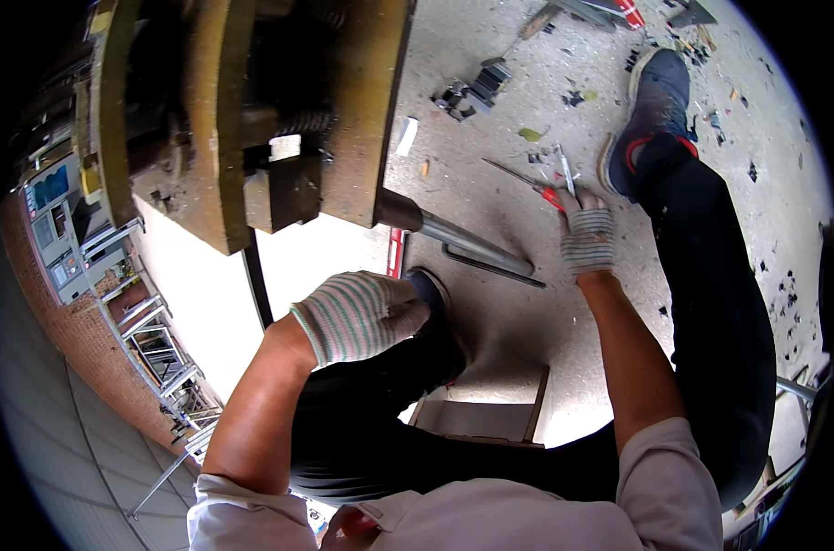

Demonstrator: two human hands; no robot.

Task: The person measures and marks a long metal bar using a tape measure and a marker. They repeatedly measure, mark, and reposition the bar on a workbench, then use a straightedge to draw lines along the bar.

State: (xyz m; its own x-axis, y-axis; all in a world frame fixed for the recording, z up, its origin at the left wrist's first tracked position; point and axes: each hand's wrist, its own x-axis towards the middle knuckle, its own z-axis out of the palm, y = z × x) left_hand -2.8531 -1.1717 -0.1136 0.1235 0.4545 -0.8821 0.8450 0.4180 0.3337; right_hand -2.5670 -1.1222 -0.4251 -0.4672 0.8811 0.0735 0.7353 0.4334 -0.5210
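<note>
My right hand (588, 237), in a grey striped knit glove, reaches down to the floor with its fingers closed at the red handle of a screwdriver (551, 196). The screwdriver's dark shaft points away to the left. A slim silver tool (565, 169) lies beside it, close to the fingertips. My left hand (357, 317), in a striped glove with green lines, is held over my left foot with its fingers bent together. Whatever may be inside those fingers is hidden. Near it are a round steel rod (476, 241) and a long black hex key (495, 266).
A heavy machine with thick yellowish metal plates (219, 138) rises at the upper left. Dark metal pieces (476, 90) and black scraps (575, 97) litter the concrete floor. My right shoe (660, 96) stands at the upper right. A low stool-like frame (476, 418) is beneath me.
</note>
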